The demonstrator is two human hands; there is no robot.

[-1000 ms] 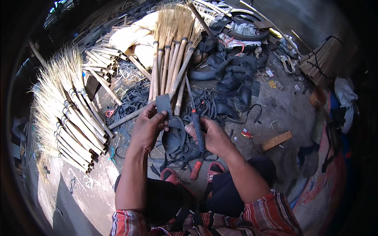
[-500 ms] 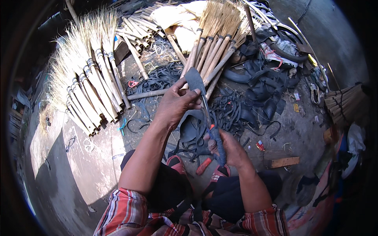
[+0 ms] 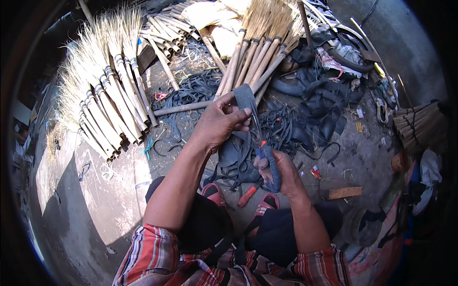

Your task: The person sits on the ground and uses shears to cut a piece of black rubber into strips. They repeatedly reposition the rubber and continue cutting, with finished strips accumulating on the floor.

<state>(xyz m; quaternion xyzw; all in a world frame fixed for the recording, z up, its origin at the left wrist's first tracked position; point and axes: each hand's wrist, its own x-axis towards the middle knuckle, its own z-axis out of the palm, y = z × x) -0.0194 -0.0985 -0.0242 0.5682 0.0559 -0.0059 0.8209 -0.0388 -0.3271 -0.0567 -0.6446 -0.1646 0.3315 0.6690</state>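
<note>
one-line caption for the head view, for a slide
Left hand holds a dark strip at the scissors in the right hand, brooms beyond.

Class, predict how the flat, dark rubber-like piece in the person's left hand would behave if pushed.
The piece looks thin, so it would probably bend. Its small sheet form suggests light weight; its dull surface, little slipperiness.

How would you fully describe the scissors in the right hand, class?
The scissors have slim metallic-looking blades, an orange-red patch and a dark-blue wrapped handle. The right hand grips this handle; the blades point away from the person and reach the dark rubbery strip in the left hand. How wide they stand open is unclear.
</note>
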